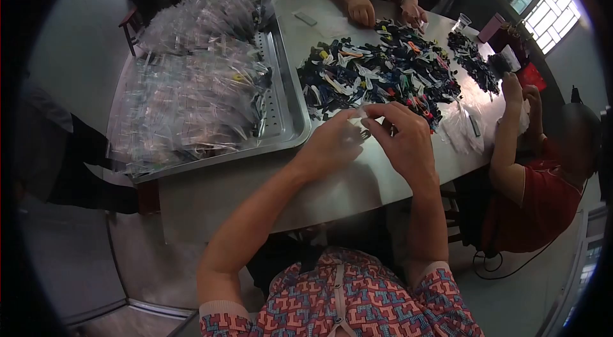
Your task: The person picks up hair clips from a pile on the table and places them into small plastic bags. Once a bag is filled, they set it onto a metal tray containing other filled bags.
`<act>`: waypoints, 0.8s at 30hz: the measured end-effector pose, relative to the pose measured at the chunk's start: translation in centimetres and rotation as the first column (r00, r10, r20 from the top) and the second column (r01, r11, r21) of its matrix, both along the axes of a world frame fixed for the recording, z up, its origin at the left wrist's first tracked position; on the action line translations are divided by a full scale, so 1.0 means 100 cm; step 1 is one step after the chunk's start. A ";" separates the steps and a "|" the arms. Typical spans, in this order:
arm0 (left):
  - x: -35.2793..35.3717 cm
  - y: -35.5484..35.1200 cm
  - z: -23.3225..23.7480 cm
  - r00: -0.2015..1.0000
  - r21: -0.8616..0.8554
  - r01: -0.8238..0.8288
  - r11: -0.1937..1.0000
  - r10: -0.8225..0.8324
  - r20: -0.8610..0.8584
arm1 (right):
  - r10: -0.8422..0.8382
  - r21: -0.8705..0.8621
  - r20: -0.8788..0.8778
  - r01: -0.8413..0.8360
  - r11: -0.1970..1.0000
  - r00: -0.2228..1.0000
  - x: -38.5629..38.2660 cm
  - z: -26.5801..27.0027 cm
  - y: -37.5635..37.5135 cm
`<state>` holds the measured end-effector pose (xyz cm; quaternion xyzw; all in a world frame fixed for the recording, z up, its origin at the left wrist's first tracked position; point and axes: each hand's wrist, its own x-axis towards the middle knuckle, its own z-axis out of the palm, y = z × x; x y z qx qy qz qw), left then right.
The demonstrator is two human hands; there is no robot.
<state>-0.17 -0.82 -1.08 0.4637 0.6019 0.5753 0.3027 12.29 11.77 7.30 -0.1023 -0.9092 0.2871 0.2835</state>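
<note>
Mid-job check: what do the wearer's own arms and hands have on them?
Both arms are bare below short sleeves. The left sleeve and right sleeve carry a red, blue and pink geometric print with pale cuffs. The left hand and right hand are ungloved; no watch or bracelet shows.

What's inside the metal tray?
The metal tray is heaped with clear plastic bags. The heap covers most of its floor; only a perforated strip along the right side shows.
</note>
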 end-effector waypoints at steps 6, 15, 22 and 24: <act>0.001 -0.001 0.004 0.993 -0.058 0.018 0.998 -0.011 0.121 | -0.033 -0.101 -0.002 0.033 0.994 0.999 0.006 0.003 0.004; -0.004 0.000 0.005 0.934 -0.007 0.064 0.998 -0.058 0.352 | 0.122 -0.585 -0.008 -0.104 0.805 0.992 0.015 -0.023 0.023; -0.005 0.000 0.008 0.927 0.127 0.047 0.991 -0.090 0.365 | 0.313 -0.448 0.107 -0.236 0.863 0.944 -0.005 -0.025 0.047; -0.007 0.002 0.010 0.936 0.206 -0.001 0.979 -0.071 0.345 | 0.336 -0.475 0.121 -0.242 0.846 0.934 -0.011 -0.015 0.047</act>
